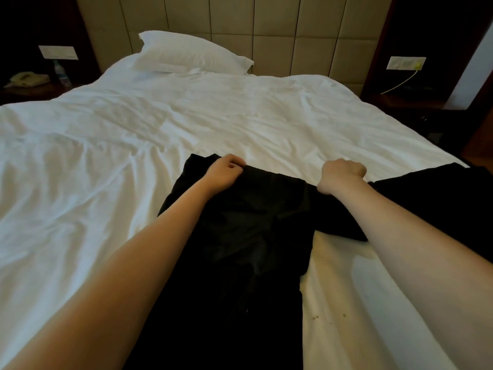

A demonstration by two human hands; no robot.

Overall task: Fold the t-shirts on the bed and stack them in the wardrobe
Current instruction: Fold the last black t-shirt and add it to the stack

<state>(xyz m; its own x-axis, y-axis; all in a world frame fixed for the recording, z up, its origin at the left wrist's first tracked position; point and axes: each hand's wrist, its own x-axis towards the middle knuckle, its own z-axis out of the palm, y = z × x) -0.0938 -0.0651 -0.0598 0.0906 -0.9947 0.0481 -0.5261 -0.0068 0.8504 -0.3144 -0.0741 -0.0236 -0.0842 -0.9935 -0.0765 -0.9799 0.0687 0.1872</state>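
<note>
black t-shirt [240, 222] is running off the bottom edge, so the hem isn't showing. The fabric is reading too dark to tell collar or sleeves. left hand [225, 172] is curling its fingertips into the shirt's top edge, out of sight. right hand [340, 177] is hiding its fingers behind its own knuckles. The left forearm is covering the shirt's left side. 2nd black cloth [440, 188] is passing under the right forearm and off the right edge; can't tell if it's separate. phone [26, 79] and bottle [60, 73] are sitting in shadow, too small for detail.
</note>
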